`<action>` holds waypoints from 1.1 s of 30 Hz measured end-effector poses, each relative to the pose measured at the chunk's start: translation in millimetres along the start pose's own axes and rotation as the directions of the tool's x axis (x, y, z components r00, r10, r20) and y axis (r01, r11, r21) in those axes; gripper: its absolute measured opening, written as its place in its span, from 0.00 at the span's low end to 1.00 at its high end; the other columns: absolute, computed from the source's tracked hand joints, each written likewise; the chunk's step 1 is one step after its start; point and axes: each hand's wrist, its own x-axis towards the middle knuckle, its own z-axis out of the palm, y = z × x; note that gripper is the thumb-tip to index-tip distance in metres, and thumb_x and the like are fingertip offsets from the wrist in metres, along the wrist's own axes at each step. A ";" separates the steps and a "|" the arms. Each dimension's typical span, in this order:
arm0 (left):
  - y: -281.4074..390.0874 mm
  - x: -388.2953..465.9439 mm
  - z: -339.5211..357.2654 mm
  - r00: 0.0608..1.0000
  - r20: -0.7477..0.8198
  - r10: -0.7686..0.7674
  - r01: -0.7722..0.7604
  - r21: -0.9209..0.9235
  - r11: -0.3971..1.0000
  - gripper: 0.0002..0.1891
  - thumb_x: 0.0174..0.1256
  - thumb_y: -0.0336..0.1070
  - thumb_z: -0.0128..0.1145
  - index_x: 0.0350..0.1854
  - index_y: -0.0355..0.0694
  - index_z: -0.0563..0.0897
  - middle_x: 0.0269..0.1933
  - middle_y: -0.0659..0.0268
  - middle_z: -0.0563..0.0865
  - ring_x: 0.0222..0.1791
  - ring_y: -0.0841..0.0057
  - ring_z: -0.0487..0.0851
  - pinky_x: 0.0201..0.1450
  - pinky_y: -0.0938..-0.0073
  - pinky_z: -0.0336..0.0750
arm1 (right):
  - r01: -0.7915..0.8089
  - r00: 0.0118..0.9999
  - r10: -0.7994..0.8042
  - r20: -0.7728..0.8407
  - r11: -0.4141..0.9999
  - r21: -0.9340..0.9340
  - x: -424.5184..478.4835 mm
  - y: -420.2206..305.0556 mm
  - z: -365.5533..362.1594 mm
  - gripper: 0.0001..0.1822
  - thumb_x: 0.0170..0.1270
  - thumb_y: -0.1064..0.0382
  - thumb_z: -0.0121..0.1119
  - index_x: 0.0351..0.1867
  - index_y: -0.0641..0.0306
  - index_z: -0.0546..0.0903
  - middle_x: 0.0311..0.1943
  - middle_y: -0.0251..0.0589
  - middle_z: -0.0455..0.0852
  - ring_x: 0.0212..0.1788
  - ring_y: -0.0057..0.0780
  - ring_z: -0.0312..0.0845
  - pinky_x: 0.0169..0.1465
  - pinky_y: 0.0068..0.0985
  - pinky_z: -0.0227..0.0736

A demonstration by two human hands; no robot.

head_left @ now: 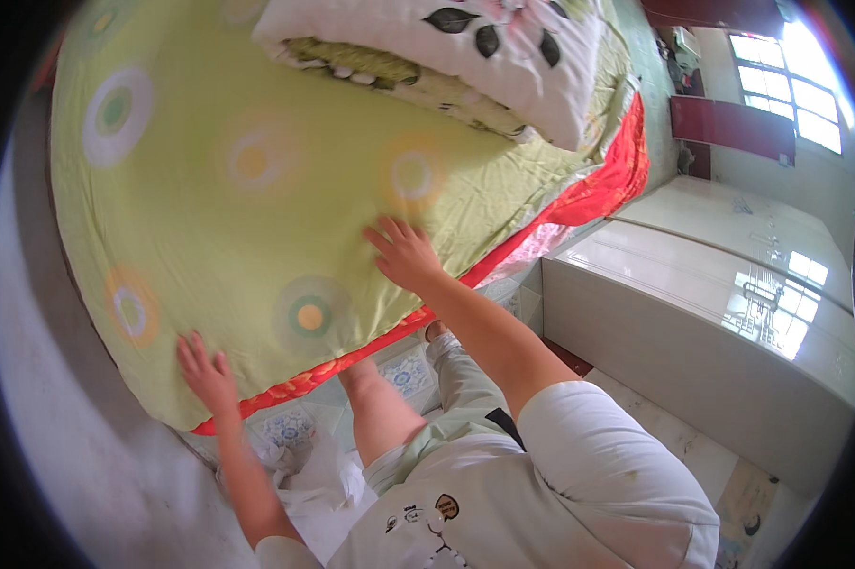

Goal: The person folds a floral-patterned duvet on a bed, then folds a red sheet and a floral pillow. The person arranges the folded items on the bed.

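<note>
A green bed sheet [200, 213] patterned with pale rings covers the bed before me. My left hand [209, 373] rests on the sheet near its lower left corner, fingers spread and holding nothing. Farther right, my right hand [405, 254] lies palm down on the sheet, fingers apart, close to the bed's right side. Wrinkles run across the cloth beyond that hand. Along this side a red cloth [605, 186] shows from under the sheet. A folded white quilt [399, 35] with a flower and leaf print sits on the sheet at the top.
A glossy white cabinet [683, 306] stands right of the bed, with a window [790, 85] behind it. At left is a pale wall [51, 398]. White plastic bags [321, 473] lie on the patterned tile floor [402, 373] by my legs.
</note>
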 end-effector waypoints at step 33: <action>844.7 -55.7 12.0 0.312 0.774 0.551 -0.578 -0.306 0.757 0.11 0.54 0.37 0.39 0.27 0.37 0.73 0.31 0.55 0.77 0.33 0.59 0.76 0.34 0.61 0.70 | -0.581 0.025 0.983 0.179 -0.132 0.803 -358.3 792.2 -4.1 0.15 0.47 0.59 0.52 0.32 0.67 0.79 0.27 0.46 0.81 0.29 0.31 0.77 0.34 0.26 0.68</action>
